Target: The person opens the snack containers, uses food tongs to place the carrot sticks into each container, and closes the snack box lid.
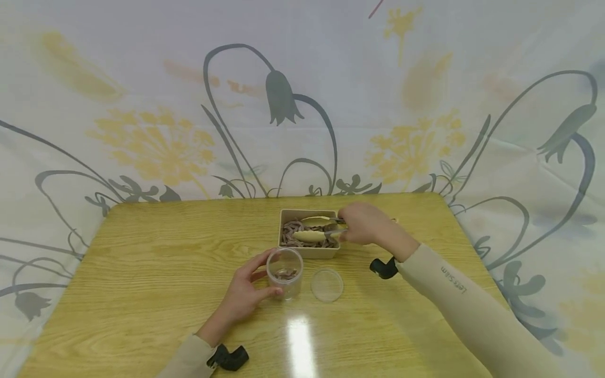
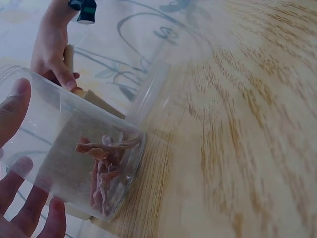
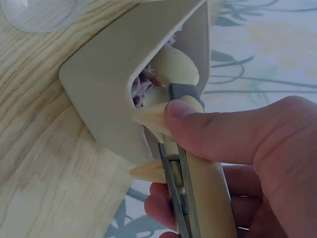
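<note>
Gripping the tongs (image 1: 309, 237) by their handles, the right hand (image 1: 366, 224) works at the beige box (image 1: 309, 252), and from where I stand their two cream tips (image 1: 317, 221) look spread apart among the brownish strips (image 1: 290, 230). The left hand (image 1: 243, 290) holds the clear jar (image 1: 285, 278) just in front of the box, mouth upward, thumb on one side and fingers on the other, with a few pieces (image 2: 101, 168) at the bottom. A round lid (image 1: 327, 285) lies beside it on the table (image 1: 165, 289). To do this well, I'd get both tips around a modest bundle before squeezing, since such thin, tangled strips could slip or trail over the rim, and keep the jar steady and close by
</note>
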Motion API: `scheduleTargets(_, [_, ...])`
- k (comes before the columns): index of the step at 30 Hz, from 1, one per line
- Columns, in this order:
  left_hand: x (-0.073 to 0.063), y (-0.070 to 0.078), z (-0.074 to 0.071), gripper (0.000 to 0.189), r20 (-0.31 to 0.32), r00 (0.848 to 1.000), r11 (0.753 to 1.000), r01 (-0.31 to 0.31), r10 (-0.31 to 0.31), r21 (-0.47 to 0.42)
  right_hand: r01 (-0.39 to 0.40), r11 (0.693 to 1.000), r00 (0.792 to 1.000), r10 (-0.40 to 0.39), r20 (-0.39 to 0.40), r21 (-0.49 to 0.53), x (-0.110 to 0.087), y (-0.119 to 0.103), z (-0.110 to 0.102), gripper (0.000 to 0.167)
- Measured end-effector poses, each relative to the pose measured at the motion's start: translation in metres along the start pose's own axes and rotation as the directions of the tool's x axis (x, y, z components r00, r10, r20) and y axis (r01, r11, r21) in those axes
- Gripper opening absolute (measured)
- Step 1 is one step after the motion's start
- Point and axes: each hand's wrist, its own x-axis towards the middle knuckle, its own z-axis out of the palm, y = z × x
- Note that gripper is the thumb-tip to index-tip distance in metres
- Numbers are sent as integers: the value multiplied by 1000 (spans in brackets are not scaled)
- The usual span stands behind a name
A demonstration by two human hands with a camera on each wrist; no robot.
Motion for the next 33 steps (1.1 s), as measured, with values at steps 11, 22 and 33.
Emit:
scheduleTargets(11, [-1, -1, -1, 80, 1, 1000, 1000, -4, 4, 12, 7, 998, 996, -13, -91, -70, -5, -1, 6, 20])
scheduleTargets(22, [-2, 0, -1, 79, -5, 1000, 1000, 3, -3, 19, 6, 999, 987, -14, -161, -44, -13, 7, 11, 22])
scheduleTargets(33, [0, 3, 1, 83, -18, 999, 999, 38, -38, 6, 7, 999, 976, 1, -218, 32, -24, 21, 8, 39])
